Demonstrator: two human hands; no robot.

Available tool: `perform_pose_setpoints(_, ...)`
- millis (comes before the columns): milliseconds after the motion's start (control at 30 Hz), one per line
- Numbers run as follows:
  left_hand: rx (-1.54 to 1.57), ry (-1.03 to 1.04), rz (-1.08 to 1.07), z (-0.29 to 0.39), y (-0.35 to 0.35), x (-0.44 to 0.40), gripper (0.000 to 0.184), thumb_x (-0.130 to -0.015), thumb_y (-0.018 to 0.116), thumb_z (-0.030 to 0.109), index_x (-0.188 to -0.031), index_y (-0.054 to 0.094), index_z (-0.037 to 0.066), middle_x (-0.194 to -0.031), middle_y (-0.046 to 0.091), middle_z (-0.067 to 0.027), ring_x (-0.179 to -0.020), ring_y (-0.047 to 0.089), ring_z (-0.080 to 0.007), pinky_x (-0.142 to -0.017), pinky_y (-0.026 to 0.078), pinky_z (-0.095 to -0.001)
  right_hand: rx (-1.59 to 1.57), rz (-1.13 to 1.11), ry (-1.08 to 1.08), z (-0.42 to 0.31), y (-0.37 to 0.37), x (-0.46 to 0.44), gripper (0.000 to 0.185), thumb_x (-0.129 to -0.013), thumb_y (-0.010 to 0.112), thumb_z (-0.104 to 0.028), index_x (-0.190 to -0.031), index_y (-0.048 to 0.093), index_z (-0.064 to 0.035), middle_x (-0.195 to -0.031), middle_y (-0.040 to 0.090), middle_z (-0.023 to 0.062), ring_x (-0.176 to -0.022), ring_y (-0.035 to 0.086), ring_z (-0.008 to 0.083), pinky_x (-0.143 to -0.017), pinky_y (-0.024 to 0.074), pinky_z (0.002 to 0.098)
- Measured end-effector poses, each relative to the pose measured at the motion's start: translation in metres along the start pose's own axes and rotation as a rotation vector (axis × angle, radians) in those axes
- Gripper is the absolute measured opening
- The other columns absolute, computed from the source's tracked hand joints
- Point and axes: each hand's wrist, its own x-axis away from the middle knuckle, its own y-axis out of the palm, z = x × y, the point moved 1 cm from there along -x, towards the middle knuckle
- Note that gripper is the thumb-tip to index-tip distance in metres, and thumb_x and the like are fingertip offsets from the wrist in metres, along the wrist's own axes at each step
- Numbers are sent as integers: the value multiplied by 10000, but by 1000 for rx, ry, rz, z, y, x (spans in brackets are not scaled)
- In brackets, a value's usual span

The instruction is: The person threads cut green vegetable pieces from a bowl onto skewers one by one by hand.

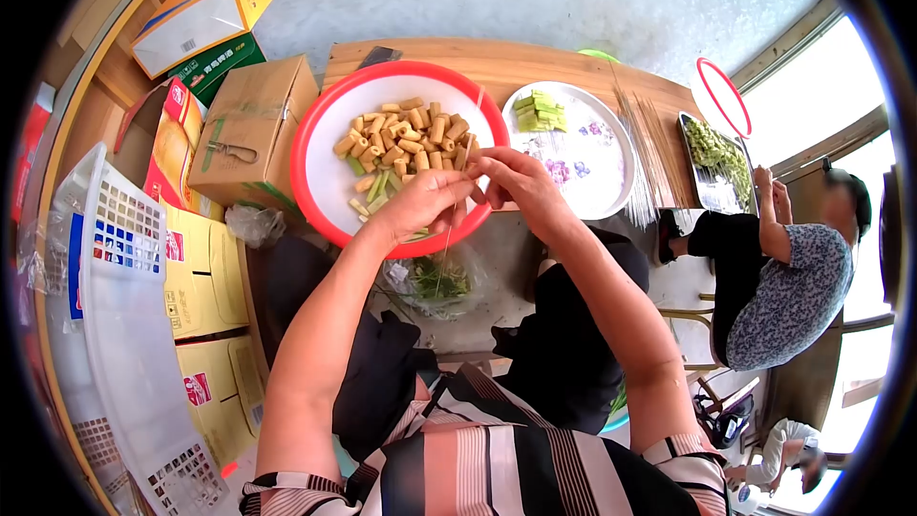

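My left hand and my right hand meet over the near right rim of a red-rimmed white basin. Both have their fingers pinched together. A thin skewer seems to run through the fingers of my left hand; its ends are hard to see. What my right fingertips pinch is hidden. Inside the basin lies a heap of short tan tube-shaped food pieces, with some pale green cut stem pieces nearer me. Right of it, a white flowered tray bears a small pile of green cut pieces.
Loose skewers lie on the wooden table, beside a metal tray of green food. Another person sits at the right. Cardboard boxes and a white plastic basket line the left. A plastic bag of greens lies below.
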Motion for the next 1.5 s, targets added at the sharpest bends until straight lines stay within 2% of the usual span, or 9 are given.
perform_pose_setpoints(267, -212, -48, -21, -15, -15, -13, 257, -948, 504, 247, -963, 627, 22, -675, 605, -19, -500, 510, -46, -451, 387, -171, -302, 139, -30, 38, -21, -26, 175, -941, 468, -153, -920, 589, -29, -713, 610, 34, -502, 441, 77, -472, 342, 191)
perform_pose_setpoints(400, -118, 48, 384, -15, -43, -20, 214, -935, 527, 224, -986, 626, 41, -752, 614, -4, -586, 535, -42, -495, 405, -178, -446, 183, -105, 24, -55, -29, 188, -943, 452, -168, -970, 573, -27, -678, 589, 43, -511, 443, 86, -476, 345, 197)
perform_pose_setpoints(600, -143, 18, 520, -35, -47, -35, 142, -880, 581, 167, -889, 649, 42, -708, 619, -10, -572, 542, -44, -491, 427, -197, -389, 122, -38, 18, -49, -15, 188, -941, 465, -180, -965, 587, -39, -649, 564, 30, -508, 434, 77, -484, 352, 195)
perform_pose_setpoints(800, -1136, -93, 468, -63, -43, -38, 74, -761, 613, 123, -790, 667, 81, -761, 655, -114, -794, 631, -297, -721, 493, -390, -369, 117, -44, 17, -49, -9, 186, -933, 471, -180, -941, 595, -41, -625, 556, 18, -487, 423, 68, -473, 336, 198)
perform_pose_setpoints(1067, -1313, -131, 369, -87, -39, -30, 182, -677, 654, 32, -849, 627, 85, -960, 621, -112, -972, 584, -286, -797, 459, -405, -314, 53, -22, 20, -43, -6, 186, -933, 470, -176, -932, 597, -40, -608, 552, 9, -475, 418, 64, -466, 331, 200)
perform_pose_setpoints(1167, -1179, -135, 441, -74, -41, -33, 192, -699, 658, 47, -883, 604, 57, -900, 622, -128, -856, 625, -264, -744, 478, -386, -308, 47, -22, 19, -42, -4, 194, -936, 469, -179, -929, 601, -38, -599, 551, 12, -470, 418, 65, -456, 328, 204)
perform_pose_setpoints(1267, -652, -244, 552, -62, -44, -37, 189, -774, 645, 63, -947, 579, 27, -832, 616, -115, -703, 639, -215, -666, 509, -334, -248, 26, -8, 19, -39, -2, 209, -941, 469, -191, -927, 605, -32, -581, 534, 11, -462, 411, 66, -443, 319, 204)
perform_pose_setpoints(1333, -119, -72, 472, -53, -40, -34, 164, -879, 576, 95, -1017, 536, 17, -838, 595, -48, -647, 604, -110, -541, 514, -264, -236, 3, -20, 25, -36, -4, 217, -944, 469, -195, -929, 606, -28, -567, 515, 2, -460, 404, 61, -439, 312, 202)
perform_pose_setpoints(1500, 204, 34, 453, -28, -39, -29, 273, -902, 562, 84, -1155, 546, -17, -862, 603, -27, -786, 598, -120, -721, 531, -269, -110, -35, -2, 22, -18, 2, 222, -952, 475, -181, -965, 611, -6, -533, 435, -45, -458, 366, 38, -437, 285, 194)
